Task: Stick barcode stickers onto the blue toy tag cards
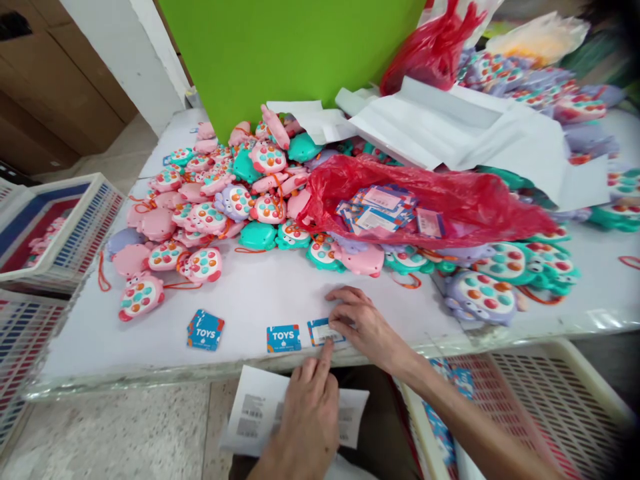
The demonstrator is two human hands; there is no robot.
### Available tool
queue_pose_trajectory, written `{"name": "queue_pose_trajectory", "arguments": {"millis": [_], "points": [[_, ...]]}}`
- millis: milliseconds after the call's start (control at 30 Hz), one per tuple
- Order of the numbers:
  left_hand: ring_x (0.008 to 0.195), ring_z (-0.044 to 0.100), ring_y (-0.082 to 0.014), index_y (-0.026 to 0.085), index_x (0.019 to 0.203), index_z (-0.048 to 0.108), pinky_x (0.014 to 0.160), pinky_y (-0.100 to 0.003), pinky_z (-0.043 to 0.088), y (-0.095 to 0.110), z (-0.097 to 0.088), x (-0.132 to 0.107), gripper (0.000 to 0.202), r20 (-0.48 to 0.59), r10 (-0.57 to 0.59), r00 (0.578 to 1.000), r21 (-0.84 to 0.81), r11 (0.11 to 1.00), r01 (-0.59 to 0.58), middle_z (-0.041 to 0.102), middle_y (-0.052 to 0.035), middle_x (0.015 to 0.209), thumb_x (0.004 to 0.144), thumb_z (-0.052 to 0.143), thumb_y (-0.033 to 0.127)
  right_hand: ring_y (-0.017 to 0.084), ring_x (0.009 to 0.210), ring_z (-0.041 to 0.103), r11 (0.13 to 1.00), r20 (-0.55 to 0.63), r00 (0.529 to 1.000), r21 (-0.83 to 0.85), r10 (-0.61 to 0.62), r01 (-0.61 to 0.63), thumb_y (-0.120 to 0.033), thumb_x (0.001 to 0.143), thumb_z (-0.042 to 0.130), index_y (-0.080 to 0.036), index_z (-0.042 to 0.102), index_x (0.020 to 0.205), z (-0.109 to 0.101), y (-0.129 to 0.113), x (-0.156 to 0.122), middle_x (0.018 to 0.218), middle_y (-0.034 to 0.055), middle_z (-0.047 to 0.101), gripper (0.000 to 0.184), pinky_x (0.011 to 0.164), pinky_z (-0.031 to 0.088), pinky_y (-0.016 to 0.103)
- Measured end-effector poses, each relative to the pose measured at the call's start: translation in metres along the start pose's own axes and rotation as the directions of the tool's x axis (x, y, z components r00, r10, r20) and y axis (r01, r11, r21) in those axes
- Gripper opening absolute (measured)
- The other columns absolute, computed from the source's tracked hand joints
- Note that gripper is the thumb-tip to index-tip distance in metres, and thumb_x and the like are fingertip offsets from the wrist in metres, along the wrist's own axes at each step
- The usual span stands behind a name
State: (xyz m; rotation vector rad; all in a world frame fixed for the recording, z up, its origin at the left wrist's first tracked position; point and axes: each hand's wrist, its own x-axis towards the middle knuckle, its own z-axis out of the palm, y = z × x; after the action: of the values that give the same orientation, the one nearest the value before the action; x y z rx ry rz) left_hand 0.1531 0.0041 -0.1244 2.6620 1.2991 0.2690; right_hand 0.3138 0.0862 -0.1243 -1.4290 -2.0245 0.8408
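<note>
My right hand [361, 322] lies on the white table [250, 293] near its front edge, fingers pressing flat on a small blue card [320, 331] turned label side up. My left hand [307, 413] comes up from below with its index finger stretched out, the tip touching the white label on that card. Beside it lies a blue "TOYS" card [283, 338], and further left a small stack of "TOYS" cards [205, 330]. Under my left hand a white sheet of barcode stickers [255, 410] rests on my lap.
A heap of pink, teal and purple pop-button toys [235, 200] covers the table's middle and right. A red plastic bag [450, 203] holds more cards. White paper and a green board [280, 53] stand behind. Plastic baskets sit at left [55, 227] and lower right [530, 400].
</note>
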Motion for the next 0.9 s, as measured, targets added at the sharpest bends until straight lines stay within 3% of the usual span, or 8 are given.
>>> {"name": "queue_pose_trajectory", "arguments": {"millis": [167, 233, 300, 367, 467, 533, 767, 900], "points": [[0.074, 0.05, -0.0214, 0.009, 0.076, 0.062, 0.061, -0.035, 0.047, 0.002, 0.002, 0.001, 0.025, -0.018, -0.002, 1.0, 0.071, 0.997, 0.004, 0.046, -0.0131, 0.131, 0.062, 0.043, 0.0, 0.025, 0.106, 0.045, 1.0, -0.013, 1.0, -0.027, -0.005, 0.004, -0.01, 0.077, 0.056, -0.018, 0.061, 0.067, 0.0, 0.005, -0.002, 0.105, 0.0072, 0.057, 0.014, 0.089, 0.039, 0.041], [0.075, 0.05, -0.0213, 0.009, 0.074, 0.062, 0.062, -0.034, 0.047, 0.001, 0.002, 0.001, 0.025, -0.012, -0.001, 1.0, 0.073, 0.997, 0.002, 0.045, -0.0126, 0.132, 0.061, 0.043, 0.001, 0.025, 0.107, 0.045, 1.0, -0.069, 0.998, -0.013, -0.007, 0.006, -0.013, 0.078, 0.055, -0.018, 0.062, 0.086, 0.0, 0.007, -0.003, 0.11, 0.0095, 0.055, 0.011, 0.089, 0.04, 0.04], [0.077, 0.05, -0.0216, 0.009, 0.074, 0.062, 0.063, -0.034, 0.047, 0.001, 0.002, 0.001, 0.024, 0.001, 0.002, 1.0, 0.069, 0.998, -0.002, 0.044, -0.0125, 0.133, 0.061, 0.044, 0.002, 0.025, 0.109, 0.045, 1.0, -0.138, 0.99, -0.023, -0.005, 0.002, -0.021, 0.08, 0.055, -0.015, 0.051, 0.114, 0.001, 0.006, -0.004, 0.117, 0.013, 0.05, 0.035, 0.09, 0.041, 0.04], [0.079, 0.05, -0.0225, 0.009, 0.077, 0.063, 0.064, -0.034, 0.047, 0.001, 0.002, 0.002, 0.025, -0.009, 0.004, 1.0, 0.068, 0.998, -0.003, 0.047, -0.0129, 0.13, 0.06, 0.045, 0.003, 0.027, 0.111, 0.043, 0.994, -0.139, 0.99, -0.113, -0.011, -0.004, -0.031, 0.079, 0.058, -0.015, 0.037, 0.128, 0.005, 0.002, -0.002, 0.124, 0.0138, 0.045, 0.055, 0.091, 0.039, 0.043], [0.082, 0.05, -0.023, 0.009, 0.08, 0.063, 0.066, -0.035, 0.047, 0.002, 0.002, 0.001, 0.029, -0.006, -0.006, 1.0, 0.072, 0.997, 0.007, 0.051, -0.012, 0.126, 0.059, 0.045, 0.002, 0.031, 0.11, 0.041, 0.954, -0.086, 0.996, -0.299, -0.015, -0.011, -0.042, 0.077, 0.06, -0.02, 0.038, 0.129, 0.014, -0.005, 0.005, 0.124, 0.0114, 0.047, 0.061, 0.088, 0.039, 0.046], [0.082, 0.05, -0.023, 0.009, 0.079, 0.062, 0.066, -0.036, 0.047, 0.002, 0.003, 0.001, 0.028, 0.023, -0.018, 1.0, 0.06, 0.998, 0.017, 0.047, -0.0123, 0.13, 0.058, 0.045, 0.001, 0.03, 0.108, 0.042, 0.936, -0.118, 0.993, -0.35, -0.007, -0.035, -0.041, 0.08, 0.057, -0.019, 0.041, 0.128, 0.018, -0.005, 0.009, 0.122, 0.0115, 0.049, 0.055, 0.086, 0.04, 0.045], [0.087, 0.052, -0.0251, 0.011, 0.076, 0.06, 0.069, -0.039, 0.048, 0.0, 0.008, -0.002, 0.026, 0.024, -0.02, 1.0, -0.018, 1.0, 0.02, 0.041, -0.0119, 0.135, 0.061, 0.043, -0.001, 0.032, 0.108, 0.044, 0.947, -0.228, 0.974, -0.313, 0.003, -0.076, -0.04, 0.084, 0.049, -0.017, 0.044, 0.124, 0.011, 0.015, -0.003, 0.119, 0.0142, 0.051, 0.046, 0.085, 0.04, 0.048], [0.096, 0.051, -0.0278, 0.011, 0.08, 0.06, 0.08, -0.043, 0.047, -0.008, -0.014, -0.013, 0.023, -0.032, -0.012, 0.999, -0.106, 0.994, 0.008, 0.05, -0.0135, 0.126, 0.07, 0.04, 0.003, 0.026, 0.106, 0.049, 0.988, -0.266, 0.963, -0.13, 0.043, -0.08, -0.034, 0.09, 0.038, -0.015, 0.051, 0.116, -0.004, -0.007, -0.022, 0.113, 0.0137, 0.054, 0.035, 0.088, 0.042, 0.041]]}}
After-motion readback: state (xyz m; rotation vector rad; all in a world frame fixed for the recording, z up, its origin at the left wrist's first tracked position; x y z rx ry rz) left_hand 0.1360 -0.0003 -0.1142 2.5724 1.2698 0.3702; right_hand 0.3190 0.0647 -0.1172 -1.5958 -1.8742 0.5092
